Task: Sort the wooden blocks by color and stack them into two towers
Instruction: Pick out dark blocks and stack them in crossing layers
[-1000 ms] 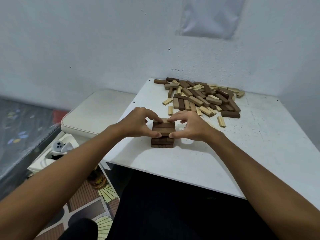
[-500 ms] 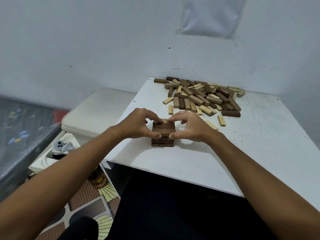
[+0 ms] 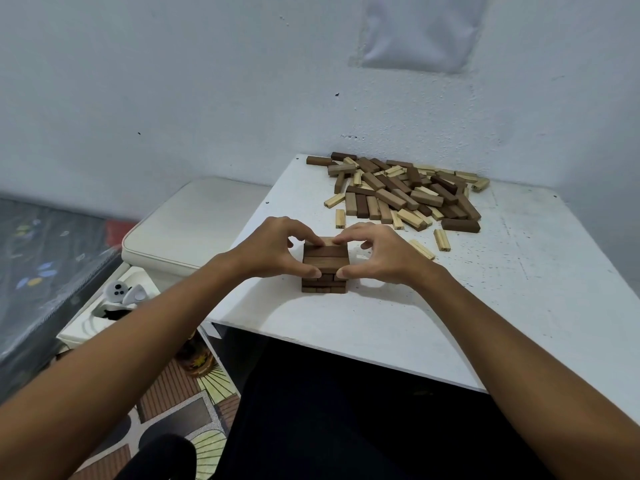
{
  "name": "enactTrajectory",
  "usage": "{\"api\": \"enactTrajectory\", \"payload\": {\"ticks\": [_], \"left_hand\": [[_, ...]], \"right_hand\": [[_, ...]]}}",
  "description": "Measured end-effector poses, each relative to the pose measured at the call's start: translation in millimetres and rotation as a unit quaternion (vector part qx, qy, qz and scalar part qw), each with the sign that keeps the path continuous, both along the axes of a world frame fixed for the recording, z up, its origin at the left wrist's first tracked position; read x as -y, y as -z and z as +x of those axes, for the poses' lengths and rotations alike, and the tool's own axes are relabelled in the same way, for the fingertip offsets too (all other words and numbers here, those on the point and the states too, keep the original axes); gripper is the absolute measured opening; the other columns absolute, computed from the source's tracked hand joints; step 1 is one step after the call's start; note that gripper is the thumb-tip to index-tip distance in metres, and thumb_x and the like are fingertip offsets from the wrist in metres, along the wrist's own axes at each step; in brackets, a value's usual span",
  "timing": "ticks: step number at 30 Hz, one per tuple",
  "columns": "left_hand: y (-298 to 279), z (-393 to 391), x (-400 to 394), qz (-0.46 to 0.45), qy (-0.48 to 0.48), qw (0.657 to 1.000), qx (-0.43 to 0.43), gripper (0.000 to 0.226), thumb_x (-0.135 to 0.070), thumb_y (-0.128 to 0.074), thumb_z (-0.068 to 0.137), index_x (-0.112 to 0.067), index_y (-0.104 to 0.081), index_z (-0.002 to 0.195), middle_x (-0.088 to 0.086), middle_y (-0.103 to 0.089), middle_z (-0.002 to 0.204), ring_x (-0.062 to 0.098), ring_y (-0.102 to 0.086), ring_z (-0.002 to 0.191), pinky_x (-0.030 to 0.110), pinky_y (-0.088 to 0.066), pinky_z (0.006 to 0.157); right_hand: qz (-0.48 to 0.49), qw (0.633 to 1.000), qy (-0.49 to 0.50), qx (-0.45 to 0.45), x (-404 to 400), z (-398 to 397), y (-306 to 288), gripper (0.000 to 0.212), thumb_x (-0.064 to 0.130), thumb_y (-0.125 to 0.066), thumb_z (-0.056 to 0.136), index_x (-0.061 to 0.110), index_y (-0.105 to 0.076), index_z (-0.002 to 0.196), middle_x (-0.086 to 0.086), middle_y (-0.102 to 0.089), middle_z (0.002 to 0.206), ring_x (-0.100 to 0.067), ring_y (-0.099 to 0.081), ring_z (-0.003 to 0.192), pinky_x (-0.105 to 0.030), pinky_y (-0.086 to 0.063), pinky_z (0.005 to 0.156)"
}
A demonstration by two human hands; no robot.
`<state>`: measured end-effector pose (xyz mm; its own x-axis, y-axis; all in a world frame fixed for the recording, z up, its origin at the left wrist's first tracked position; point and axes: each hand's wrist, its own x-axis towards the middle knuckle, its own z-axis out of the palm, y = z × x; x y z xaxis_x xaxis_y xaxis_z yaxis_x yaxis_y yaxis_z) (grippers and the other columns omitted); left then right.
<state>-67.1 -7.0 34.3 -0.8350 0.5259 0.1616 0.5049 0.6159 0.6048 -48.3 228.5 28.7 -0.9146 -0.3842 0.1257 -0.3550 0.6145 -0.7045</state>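
The dark tower (image 3: 325, 268) stands near the front edge of the white table (image 3: 519, 306), only a few layers high, w/ both hands squaring its top layer: left hand (image 3: 273, 249) and right hand (image 3: 377, 252) each pinch it from their own side, thumbs low on the near face, fingertips on top. No light tower in view yet (prob. not begun). Most work is left: the mixed pile (image 3: 401, 195) sits unsorted toward the back, well apart from the tower.

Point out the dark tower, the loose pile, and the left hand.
dark tower (image 3: 325, 261), head view, front face of an upper layer.
loose pile (image 3: 403, 194), head view, a brown block mid-heap.
left hand (image 3: 273, 249), head view, back of the hand.
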Motion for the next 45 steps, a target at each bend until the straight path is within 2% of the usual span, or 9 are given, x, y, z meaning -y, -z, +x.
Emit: {"api": "enactTrajectory", "payload": {"ticks": [6, 9, 15, 20, 22, 26, 33, 39, 45], "left_hand": [[-1, 1, 0, 0.002, 0.0, 1.0, 0.004, 0.063, -0.057, -0.078, 0.052, -0.028, -0.072, 0.108, -0.009, -0.068, 0.111, 0.006, -0.056, 0.104, 0.019, -0.049, 0.077], [-2, 2, 0, 0.004, 0.001, 1.0, 0.006, 0.062, -0.056, -0.079, 0.053, -0.029, -0.071, 0.108, -0.011, -0.067, 0.111, 0.005, -0.055, 0.104, 0.021, -0.049, 0.078], [-1, 5, 1, 0.016, 0.0, 1.0, 0.015, 0.084, -0.065, -0.075, 0.047, -0.03, -0.063, 0.123, -0.017, -0.059, 0.119, 0.0, -0.052, 0.108, 0.016, -0.046, 0.078], [4, 5, 2, 0.018, -0.004, 0.999, 0.035, 0.095, -0.05, -0.085, 0.05, -0.033, -0.049, 0.137, -0.014, -0.057, 0.123, 0.003, -0.052, 0.112, 0.021, -0.047, 0.082], [6, 5, 3, 0.022, -0.003, 0.999, 0.046, 0.103, -0.048, -0.088, 0.05, -0.036, -0.041, 0.141, -0.01, -0.057, 0.124, 0.005, -0.052, 0.113, 0.02, -0.046, 0.082], [9, 3, 4, 0.03, -0.001, 0.998, 0.061, 0.11, -0.031, -0.094, 0.057, -0.034, -0.03, 0.147, -0.007, -0.057, 0.123, 0.007, -0.053, 0.113, 0.016, -0.044, 0.081], [13, 2, 5, 0.044, -0.006, 0.997, 0.068, 0.106, -0.025, -0.093, 0.059, -0.029, -0.033, 0.147, -0.016, -0.057, 0.111, 0.0, -0.054, 0.107, 0.014, -0.045, 0.079], [11, 3, 5, 0.041, -0.008, 0.997, 0.064, 0.102, -0.024, -0.092, 0.061, -0.025, -0.036, 0.146, -0.008, -0.059, 0.114, 0.001, -0.057, 0.104, 0.013, -0.045, 0.078], [10, 3, 5, 0.047, -0.008, 0.997, 0.068, 0.1, -0.023, -0.093, 0.058, -0.026, -0.041, 0.144, -0.013, -0.059, 0.109, -0.001, -0.058, 0.103, 0.014, -0.05, 0.079]], "right_hand": [[-0.005, 1.0, 0.001, 0.007, 0, 2, -2, 0.058, 0.026, -0.086, 0.069, 0.021, -0.066, 0.123, 0.006, -0.061, 0.126, -0.008, -0.052, 0.116, -0.023, -0.04, 0.087], [-0.007, 1.0, 0.001, 0.01, 0, 7, -3, 0.067, 0.027, -0.087, 0.069, 0.026, -0.059, 0.13, 0.01, -0.057, 0.13, -0.005, -0.05, 0.117, -0.021, -0.042, 0.086], [-0.009, 0.999, 0.003, 0.03, -7, 11, -1, 0.089, 0.023, -0.086, 0.069, 0.031, -0.041, 0.145, 0.007, -0.054, 0.133, -0.009, -0.05, 0.118, -0.029, -0.045, 0.092], [-0.017, 0.997, 0.005, 0.071, -8, 10, 3, 0.104, 0.019, -0.088, 0.066, 0.037, -0.028, 0.149, 0.007, -0.051, 0.133, -0.008, -0.05, 0.118, -0.023, -0.045, 0.089], [-0.03, 0.996, 0.006, 0.087, -8, 9, 5, 0.108, 0.017, -0.088, 0.065, 0.037, -0.025, 0.151, 0.006, -0.051, 0.13, -0.008, -0.05, 0.119, -0.021, -0.045, 0.086], [-0.056, 0.993, 0.012, 0.101, -8, 7, 9, 0.11, 0.012, -0.086, 0.067, 0.037, -0.022, 0.152, 0.008, -0.053, 0.123, -0.009, -0.051, 0.117, -0.021, -0.044, 0.083], [-0.067, 0.992, 0.017, 0.105, -8, 5, 12, 0.109, 0.013, -0.086, 0.067, 0.037, -0.022, 0.152, 0.001, -0.057, 0.124, -0.008, -0.052, 0.116, -0.022, -0.044, 0.082], [-0.065, 0.993, 0.022, 0.095, -7, 5, 13, 0.108, 0.015, -0.087, 0.067, 0.035, -0.023, 0.152, 0.001, -0.058, 0.125, -0.013, -0.052, 0.118, -0.025, -0.046, 0.085], [-0.065, 0.993, 0.025, 0.091, -7, 6, 13, 0.108, 0.016, -0.088, 0.067, 0.034, -0.025, 0.152, 0.001, -0.058, 0.123, -0.014, -0.052, 0.119, -0.028, -0.048, 0.086]]}}
